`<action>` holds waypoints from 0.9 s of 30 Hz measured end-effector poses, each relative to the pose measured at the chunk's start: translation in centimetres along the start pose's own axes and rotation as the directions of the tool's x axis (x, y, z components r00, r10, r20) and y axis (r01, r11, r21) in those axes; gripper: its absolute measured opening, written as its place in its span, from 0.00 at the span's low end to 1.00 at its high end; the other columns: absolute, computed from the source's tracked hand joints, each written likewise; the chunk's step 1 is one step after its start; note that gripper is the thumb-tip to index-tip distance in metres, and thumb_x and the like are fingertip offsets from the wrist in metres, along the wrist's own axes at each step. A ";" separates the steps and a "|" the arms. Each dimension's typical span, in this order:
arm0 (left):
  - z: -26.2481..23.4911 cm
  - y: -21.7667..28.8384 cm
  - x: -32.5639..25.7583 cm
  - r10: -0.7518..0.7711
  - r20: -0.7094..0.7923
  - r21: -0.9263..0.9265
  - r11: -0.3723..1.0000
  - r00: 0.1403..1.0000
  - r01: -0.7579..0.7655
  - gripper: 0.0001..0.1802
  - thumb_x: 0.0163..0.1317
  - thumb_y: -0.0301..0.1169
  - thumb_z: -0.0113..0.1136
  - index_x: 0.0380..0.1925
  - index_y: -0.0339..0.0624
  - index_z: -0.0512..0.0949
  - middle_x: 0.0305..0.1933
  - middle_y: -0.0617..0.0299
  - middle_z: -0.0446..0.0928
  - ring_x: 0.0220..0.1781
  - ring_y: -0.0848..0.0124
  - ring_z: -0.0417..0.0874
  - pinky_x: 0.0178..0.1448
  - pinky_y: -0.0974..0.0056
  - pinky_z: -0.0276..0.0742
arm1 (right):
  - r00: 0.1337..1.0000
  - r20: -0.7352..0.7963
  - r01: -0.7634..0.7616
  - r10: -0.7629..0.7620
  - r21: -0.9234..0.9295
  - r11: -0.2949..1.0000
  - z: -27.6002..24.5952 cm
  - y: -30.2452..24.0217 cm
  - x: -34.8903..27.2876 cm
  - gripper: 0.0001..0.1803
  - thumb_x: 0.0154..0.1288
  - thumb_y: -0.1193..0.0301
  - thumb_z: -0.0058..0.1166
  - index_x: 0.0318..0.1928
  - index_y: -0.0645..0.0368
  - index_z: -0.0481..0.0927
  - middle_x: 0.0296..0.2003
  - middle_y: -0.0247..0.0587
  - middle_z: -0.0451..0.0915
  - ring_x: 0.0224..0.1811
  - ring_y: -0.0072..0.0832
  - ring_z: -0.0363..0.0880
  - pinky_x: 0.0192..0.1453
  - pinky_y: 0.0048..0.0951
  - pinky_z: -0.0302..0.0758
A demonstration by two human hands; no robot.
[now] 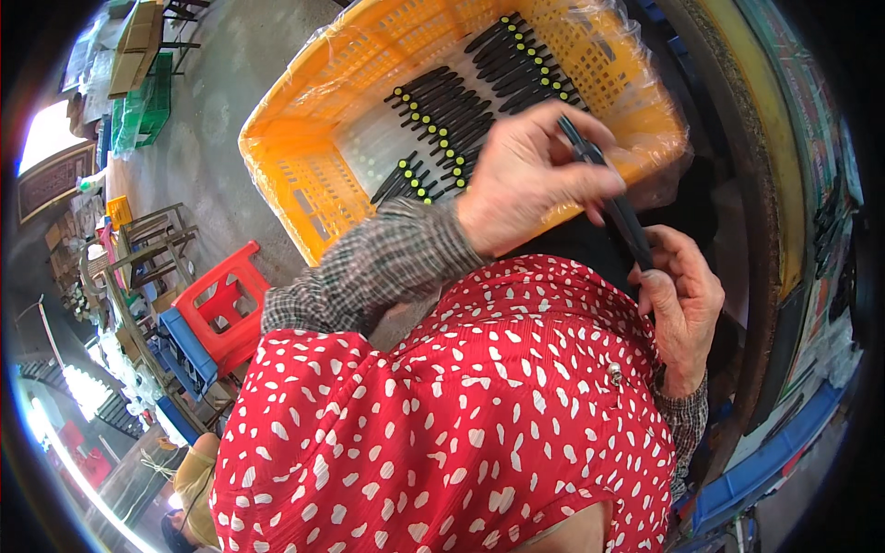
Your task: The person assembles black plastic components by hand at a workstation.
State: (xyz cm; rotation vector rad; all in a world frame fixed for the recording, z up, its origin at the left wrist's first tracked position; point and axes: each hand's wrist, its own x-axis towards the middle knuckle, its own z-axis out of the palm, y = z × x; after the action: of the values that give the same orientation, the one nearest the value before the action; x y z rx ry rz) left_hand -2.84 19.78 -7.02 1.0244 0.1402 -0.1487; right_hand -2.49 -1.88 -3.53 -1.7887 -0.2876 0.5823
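Observation:
My left hand (544,175) is over the near right part of a yellow plastic basket (300,120), its fingers closed round the upper end of a black pen (625,221). Lower down and to the right, my right hand (680,300) pinches the pen's other end between thumb and fingers. The pen slants between both hands, in front of my body. Inside the plastic-lined basket lie rows of similar black pens (461,115) with yellow-green ends. My left hand and wrist hide part of these rows.
A long bench (770,147) with a worn edge runs close along my right side. Left of me stand a red stool (221,293) and wooden racks (147,249). Farther back are a green crate (143,111) and a cardboard box (136,48). Another person (195,488) is at the lower left.

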 end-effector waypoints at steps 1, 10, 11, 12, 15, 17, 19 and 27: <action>-1.3 1.1 0.2 0.024 -0.062 0.117 0.993 0.998 -0.017 0.19 0.55 0.23 0.64 0.46 0.33 0.70 0.34 0.55 0.79 0.31 0.70 0.82 0.32 0.68 0.82 | 0.999 -0.035 0.008 -0.008 -0.017 1.000 -0.2 0.4 0.0 0.16 0.63 0.71 0.57 0.48 0.67 0.75 0.25 0.32 0.76 0.20 0.11 0.68 0.24 0.14 0.65; -23.8 -1.8 0.0 0.122 -0.303 0.863 0.456 0.945 0.218 0.19 0.52 0.28 0.68 0.42 0.35 0.74 0.26 0.61 0.78 0.26 0.76 0.78 0.26 0.72 0.74 | 0.996 -0.086 -0.018 -0.004 -0.258 0.966 -1.1 1.9 -0.3 0.12 0.60 0.74 0.59 0.44 0.65 0.79 0.30 0.38 0.79 0.27 0.18 0.74 0.32 0.18 0.72; -24.9 -2.2 0.0 0.114 -0.257 0.948 0.223 0.960 0.227 0.19 0.50 0.29 0.69 0.43 0.36 0.76 0.25 0.61 0.77 0.26 0.76 0.77 0.27 0.71 0.74 | 0.995 -0.103 -0.030 0.001 -0.282 0.959 -1.1 1.8 -0.3 0.12 0.60 0.74 0.59 0.44 0.65 0.79 0.29 0.38 0.79 0.27 0.18 0.74 0.32 0.19 0.72; -26.0 -2.5 -0.3 0.114 -0.253 0.948 0.228 0.961 0.223 0.19 0.50 0.29 0.69 0.43 0.36 0.76 0.25 0.61 0.77 0.26 0.76 0.77 0.27 0.71 0.74 | 0.993 -0.119 -0.043 0.006 -0.306 0.951 -1.0 1.6 -0.3 0.12 0.60 0.74 0.59 0.44 0.65 0.79 0.29 0.38 0.79 0.27 0.19 0.74 0.32 0.19 0.72; -26.4 -2.9 -0.9 -0.079 -0.358 0.933 -0.070 0.930 0.353 0.22 0.48 0.31 0.70 0.45 0.43 0.79 0.29 0.59 0.79 0.28 0.70 0.80 0.34 0.65 0.77 | 0.992 -0.126 -0.053 0.015 -0.311 0.949 -1.7 2.1 -0.2 0.12 0.60 0.74 0.58 0.44 0.65 0.79 0.28 0.37 0.79 0.26 0.18 0.74 0.32 0.19 0.72; -28.3 -4.4 -2.0 -0.109 -0.352 0.920 -0.226 0.930 0.321 0.21 0.48 0.32 0.70 0.45 0.45 0.80 0.34 0.55 0.81 0.36 0.63 0.82 0.42 0.60 0.78 | 0.992 -0.127 -0.056 0.016 -0.320 0.946 -1.6 2.0 -0.2 0.12 0.60 0.74 0.58 0.44 0.65 0.79 0.28 0.37 0.78 0.26 0.18 0.74 0.31 0.19 0.72; -29.3 -6.1 -2.3 -0.125 -0.357 0.915 -0.247 0.926 0.319 0.21 0.47 0.32 0.69 0.45 0.46 0.80 0.37 0.53 0.81 0.39 0.60 0.81 0.44 0.58 0.77 | 0.991 -0.133 -0.064 0.021 -0.328 0.942 -1.6 2.1 -0.2 0.12 0.60 0.74 0.58 0.44 0.65 0.79 0.28 0.37 0.78 0.26 0.18 0.74 0.31 0.19 0.72; -28.6 -7.9 -2.7 -0.180 -0.425 0.888 -0.275 0.887 0.369 0.24 0.49 0.27 0.66 0.50 0.45 0.75 0.47 0.51 0.79 0.52 0.53 0.78 0.55 0.54 0.74 | 0.985 -0.171 -0.073 0.017 -0.329 0.941 -2.2 2.4 -0.6 0.12 0.60 0.73 0.58 0.44 0.64 0.79 0.27 0.35 0.77 0.26 0.18 0.73 0.31 0.19 0.71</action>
State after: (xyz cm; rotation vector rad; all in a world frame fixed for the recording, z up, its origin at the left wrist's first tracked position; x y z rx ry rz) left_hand -8.34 40.43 -27.78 2.7534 0.4419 -0.7645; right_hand -2.14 -4.70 -5.26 -2.1650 -0.2406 0.4295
